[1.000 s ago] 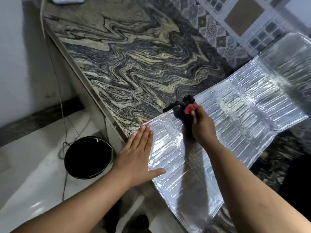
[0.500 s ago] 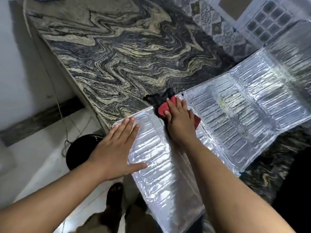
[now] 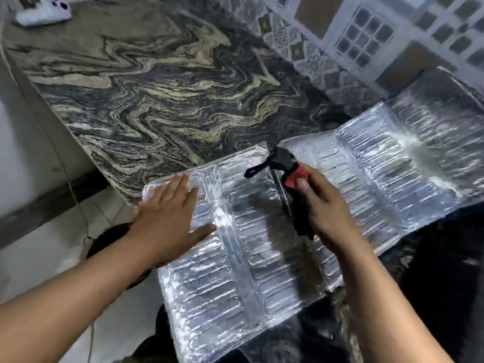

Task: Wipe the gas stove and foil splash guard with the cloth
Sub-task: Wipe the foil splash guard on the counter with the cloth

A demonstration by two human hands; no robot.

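Curled around the red-and-black cloth (image 3: 286, 167), the right hand (image 3: 324, 205) rubs the foil splash guard (image 3: 248, 258) while the flat, open-fingered left hand (image 3: 167, 213) pins it to the surface (image 3: 157, 87), likely to stop sliding.

Foil splash guard (image 3: 235, 271): showing silver, embossed with rows of oblong ribs.
Cloth (image 3: 288, 166): showing black with a red patch at its 4 o'clock.
Countertop (image 3: 157, 100): showing swirling grey, black and cream veins.
Wall tiles (image 3: 366, 40): showing at 1 o'clock, grey floral motifs, white grids, brown squares.
Floor (image 3: 39, 258): showing pale grey.
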